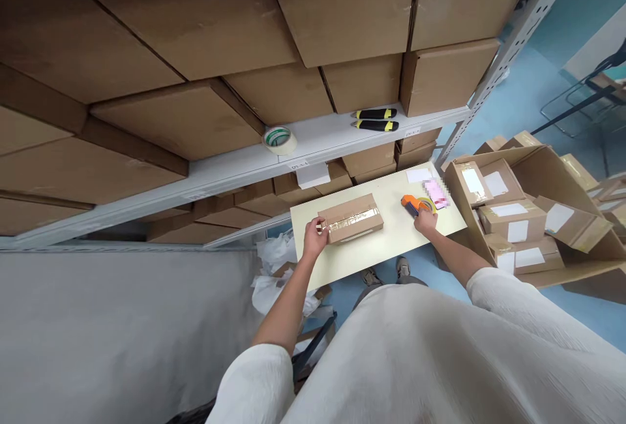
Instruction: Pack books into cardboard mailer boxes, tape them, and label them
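While flat, carton lengthwise along table.

two small white labels, one near the tape roll and one below the cutters, sit on the edge of the metal shelf, with short dark characters too small to read surely. print on the white labels of the boxes in the large carton is illegible.

The carton lies on the left of the worktop; the tape dispenser is at right. Right of the worktop: open box. Beyond, on the shelf: tape roll, left of two knives.
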Tool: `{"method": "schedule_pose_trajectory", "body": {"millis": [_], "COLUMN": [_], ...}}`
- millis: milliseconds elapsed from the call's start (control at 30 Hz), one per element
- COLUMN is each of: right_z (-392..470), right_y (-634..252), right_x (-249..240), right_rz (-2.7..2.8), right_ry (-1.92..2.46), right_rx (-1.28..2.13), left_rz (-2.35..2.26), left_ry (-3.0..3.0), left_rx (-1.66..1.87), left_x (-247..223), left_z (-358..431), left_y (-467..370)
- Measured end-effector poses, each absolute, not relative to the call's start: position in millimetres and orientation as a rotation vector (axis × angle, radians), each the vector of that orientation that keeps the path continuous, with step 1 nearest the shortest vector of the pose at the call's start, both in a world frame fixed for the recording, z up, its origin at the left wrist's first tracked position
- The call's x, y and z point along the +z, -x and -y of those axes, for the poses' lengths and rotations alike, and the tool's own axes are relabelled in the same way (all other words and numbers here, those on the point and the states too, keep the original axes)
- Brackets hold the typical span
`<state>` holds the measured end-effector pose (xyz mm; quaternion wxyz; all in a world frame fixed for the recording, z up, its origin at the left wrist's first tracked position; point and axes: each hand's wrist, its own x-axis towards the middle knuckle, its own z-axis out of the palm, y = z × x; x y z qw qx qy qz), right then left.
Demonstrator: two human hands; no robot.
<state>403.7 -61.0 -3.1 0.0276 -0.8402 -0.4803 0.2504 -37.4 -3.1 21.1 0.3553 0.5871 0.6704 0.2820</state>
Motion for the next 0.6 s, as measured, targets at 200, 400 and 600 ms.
{"method": "schedule_pose_trajectory", "body": {"millis": [200,400,600], "right_z": [55,21,-26], "right_y": [-416,-411,-346], "right_x": [62,126,157], "right_rz": [1.653,1.784,1.818], "right_ry": [2.385,1.552,1.189], "right_rx": [0.921,1.452,1.79], "left_rz": [-1.706,-1.678,-1.655], "left_ry": [-1.519,-1.504,-1.473], "left_rx": [0.77,0.797,0.837], "left_x": [18,16,17], "left_z": [1,1,2], "left_y": [39,38,35]}}
